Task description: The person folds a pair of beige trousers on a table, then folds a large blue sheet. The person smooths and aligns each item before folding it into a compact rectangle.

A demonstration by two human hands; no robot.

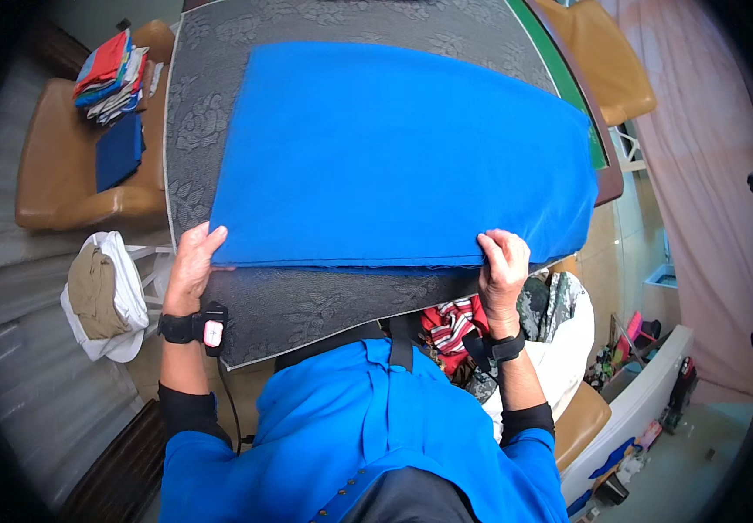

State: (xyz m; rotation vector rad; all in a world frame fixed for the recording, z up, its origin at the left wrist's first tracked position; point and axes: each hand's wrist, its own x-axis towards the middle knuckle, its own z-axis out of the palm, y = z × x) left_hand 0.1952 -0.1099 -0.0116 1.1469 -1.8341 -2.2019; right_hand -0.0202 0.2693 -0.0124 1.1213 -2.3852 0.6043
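A large piece of blue fabric lies spread and doubled over a table with a grey patterned cloth. Its near side shows layered edges with loose threads. At the near left corner, my left hand pinches the fabric between thumb and fingers, with some fingertips hidden underneath. My right hand grips the near edge farther right, thumb on top and the other fingers partly hidden. Between the hands the edge runs nearly straight. Toward the right the blue fabric reaches the table's rim, with a few soft wrinkles.
On a tan chair at left sit a stack of folded clothes and a dark blue folded cloth. White and khaki fabric lies nearer. Striped red clothing and white cloth are piled at my right. Another tan chair stands far right.
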